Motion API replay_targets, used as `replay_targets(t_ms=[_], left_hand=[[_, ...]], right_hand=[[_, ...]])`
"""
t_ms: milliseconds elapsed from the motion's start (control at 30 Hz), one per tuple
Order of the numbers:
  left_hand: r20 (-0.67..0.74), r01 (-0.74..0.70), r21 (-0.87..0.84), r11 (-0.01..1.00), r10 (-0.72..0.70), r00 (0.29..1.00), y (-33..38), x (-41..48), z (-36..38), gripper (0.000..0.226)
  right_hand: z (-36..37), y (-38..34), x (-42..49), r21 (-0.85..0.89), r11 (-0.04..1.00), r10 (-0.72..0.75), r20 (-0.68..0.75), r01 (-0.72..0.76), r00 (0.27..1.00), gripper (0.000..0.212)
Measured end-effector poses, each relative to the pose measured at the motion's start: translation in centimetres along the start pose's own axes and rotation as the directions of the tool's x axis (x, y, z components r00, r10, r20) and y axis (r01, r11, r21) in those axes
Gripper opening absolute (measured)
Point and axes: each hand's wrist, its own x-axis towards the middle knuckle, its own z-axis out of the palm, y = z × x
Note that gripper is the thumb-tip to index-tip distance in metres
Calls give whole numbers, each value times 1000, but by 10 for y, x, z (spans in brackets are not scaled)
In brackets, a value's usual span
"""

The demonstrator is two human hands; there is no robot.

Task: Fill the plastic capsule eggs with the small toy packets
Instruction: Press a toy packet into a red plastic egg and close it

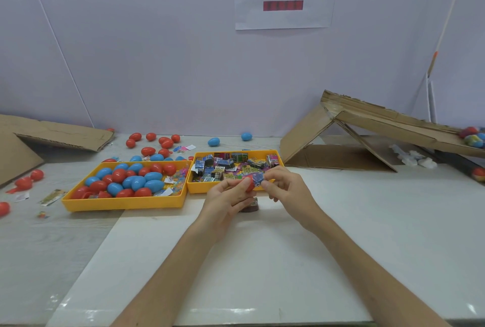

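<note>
Logged with left forearm and right forearm stretched forward from the near edge, converging just before the packet tray. Left hand: palm turned inward, fingers curled, gripping a red egg half between thumb and fingertips. Right hand: knuckles up, pinching a blue packet by its right end. Packet's left end at the mouth of the egg half; depth of entry not resolvable. Egg half: long axis left to right, open end toward the right hand, rising slightly that way; packet roughly in line. Both held in the air above the white table, over the tray's near rim. Small dark item on the table under the hands, unidentified. Egg tray just beside, to the left, holding red and blue eggs. Loose eggs scattered behind. Cardboard propped far right. Pale wall behind, with paper sign.
</note>
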Motion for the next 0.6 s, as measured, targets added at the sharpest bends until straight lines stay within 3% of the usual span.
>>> replay_targets(t_ms=[233,600], left_hand=[[-38,-30,32,999,32,999,-1,0,0,39],[-59,-81,82,993,86,995,-1,-3,3,41]], right_hand=[[-1,1,-1,51,998,31,51,-33,998,19],[-1,3,0,70,997,34,38,-37,999,16]])
